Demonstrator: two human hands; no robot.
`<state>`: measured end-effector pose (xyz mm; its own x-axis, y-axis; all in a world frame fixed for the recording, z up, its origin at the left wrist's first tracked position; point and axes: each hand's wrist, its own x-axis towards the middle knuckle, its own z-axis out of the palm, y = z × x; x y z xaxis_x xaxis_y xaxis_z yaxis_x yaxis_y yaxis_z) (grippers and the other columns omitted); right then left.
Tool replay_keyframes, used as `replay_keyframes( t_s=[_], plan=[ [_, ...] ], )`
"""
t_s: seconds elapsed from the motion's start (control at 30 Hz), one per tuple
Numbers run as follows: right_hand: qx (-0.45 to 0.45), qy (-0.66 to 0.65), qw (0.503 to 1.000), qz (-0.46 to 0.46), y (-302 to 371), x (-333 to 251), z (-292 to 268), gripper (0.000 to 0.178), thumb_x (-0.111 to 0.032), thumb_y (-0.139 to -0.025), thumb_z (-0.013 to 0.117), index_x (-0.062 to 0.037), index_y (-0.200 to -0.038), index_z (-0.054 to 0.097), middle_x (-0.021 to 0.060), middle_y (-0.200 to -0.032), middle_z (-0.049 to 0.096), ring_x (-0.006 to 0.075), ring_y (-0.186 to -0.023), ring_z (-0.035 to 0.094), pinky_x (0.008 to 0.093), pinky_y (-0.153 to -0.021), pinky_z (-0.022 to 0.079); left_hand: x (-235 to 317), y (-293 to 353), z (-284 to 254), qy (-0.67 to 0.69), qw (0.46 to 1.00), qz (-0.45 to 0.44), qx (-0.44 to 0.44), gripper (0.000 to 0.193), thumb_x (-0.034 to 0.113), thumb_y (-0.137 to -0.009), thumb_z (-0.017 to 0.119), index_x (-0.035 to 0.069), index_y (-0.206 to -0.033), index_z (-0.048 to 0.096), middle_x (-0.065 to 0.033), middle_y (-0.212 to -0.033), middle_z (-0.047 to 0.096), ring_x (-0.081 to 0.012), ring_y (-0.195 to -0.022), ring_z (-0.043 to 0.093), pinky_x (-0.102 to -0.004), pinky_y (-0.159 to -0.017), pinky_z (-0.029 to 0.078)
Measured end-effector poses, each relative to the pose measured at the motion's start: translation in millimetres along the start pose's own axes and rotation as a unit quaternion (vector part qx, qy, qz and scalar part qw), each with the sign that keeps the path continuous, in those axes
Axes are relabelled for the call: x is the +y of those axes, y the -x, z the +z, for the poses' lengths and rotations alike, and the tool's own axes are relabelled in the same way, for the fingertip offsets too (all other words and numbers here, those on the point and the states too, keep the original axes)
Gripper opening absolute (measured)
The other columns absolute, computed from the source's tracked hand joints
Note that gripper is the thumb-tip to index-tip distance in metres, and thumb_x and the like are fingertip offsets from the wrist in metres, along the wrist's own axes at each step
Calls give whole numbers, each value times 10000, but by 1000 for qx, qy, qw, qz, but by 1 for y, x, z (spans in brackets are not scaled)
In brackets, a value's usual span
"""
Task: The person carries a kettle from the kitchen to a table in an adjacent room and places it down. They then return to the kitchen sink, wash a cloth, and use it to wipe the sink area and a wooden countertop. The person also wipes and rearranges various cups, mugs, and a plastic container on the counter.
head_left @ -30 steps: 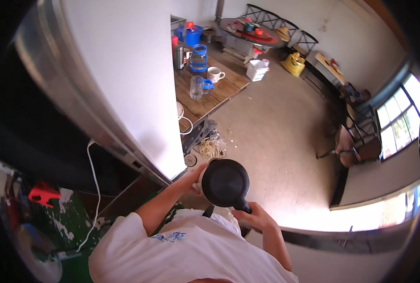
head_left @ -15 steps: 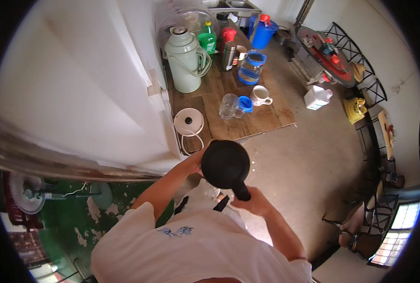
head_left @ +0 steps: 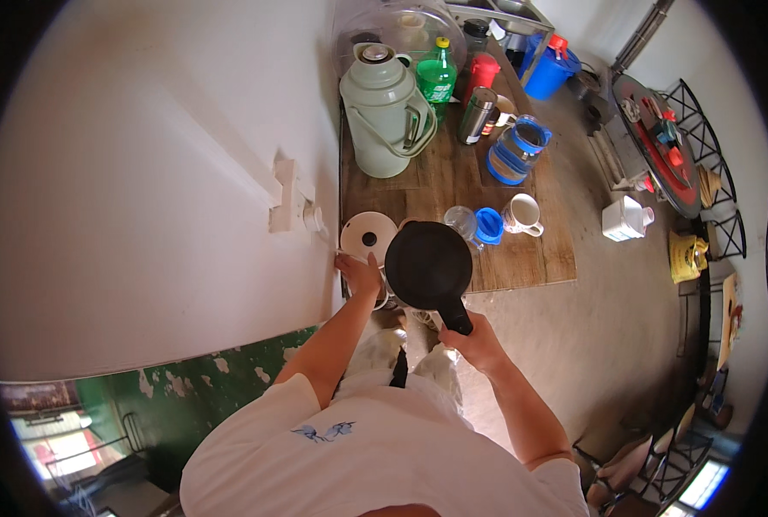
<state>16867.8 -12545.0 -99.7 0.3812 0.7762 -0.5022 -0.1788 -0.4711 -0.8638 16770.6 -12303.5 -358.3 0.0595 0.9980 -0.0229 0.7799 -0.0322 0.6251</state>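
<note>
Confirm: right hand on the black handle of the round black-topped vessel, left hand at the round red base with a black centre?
The round base is white, not red, in the head view. The rest holds: right hand on the black handle of the vessel, left hand at the base.

Centre: round black plastic-looking vessel [head_left: 428, 264], matt | upper centre: bulbous pale-green plastic-looking flask [head_left: 380, 121], smooth | right of centre: flat brown wood-grain tabletop [head_left: 509, 269]
</note>
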Motion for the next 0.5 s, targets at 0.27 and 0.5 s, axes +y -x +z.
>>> replay_keyframes(
  t_s=[0.27, 0.5],
  plan=[
    [-42, -7, 999, 24, -56, -8, -13, 217, -192, -767, 708, -10, -812, 600, -20, -664, 512, 85, -645, 477, 288, -594, 409, 18, 14, -21, -88, 995, -24, -28, 676, 204, -773, 676, -13, -1357, 412, -173, -1380, 439, -348, -1245, 444, -456, -1041, 388],
    [-65, -61, 996, -10, -99, -10, -10, 170, -184, -773, 703, -39, -796, 617, -12, -647, 554, 91, -620, 520, 280, -568, 418, 13, 45, -52, -153, 968, 198, -21, 698, 284, -686, 729, 102, -1326, 516, -137, -1307, 515, -322, -1198, 492, -443, -959, 443]
  ],
)
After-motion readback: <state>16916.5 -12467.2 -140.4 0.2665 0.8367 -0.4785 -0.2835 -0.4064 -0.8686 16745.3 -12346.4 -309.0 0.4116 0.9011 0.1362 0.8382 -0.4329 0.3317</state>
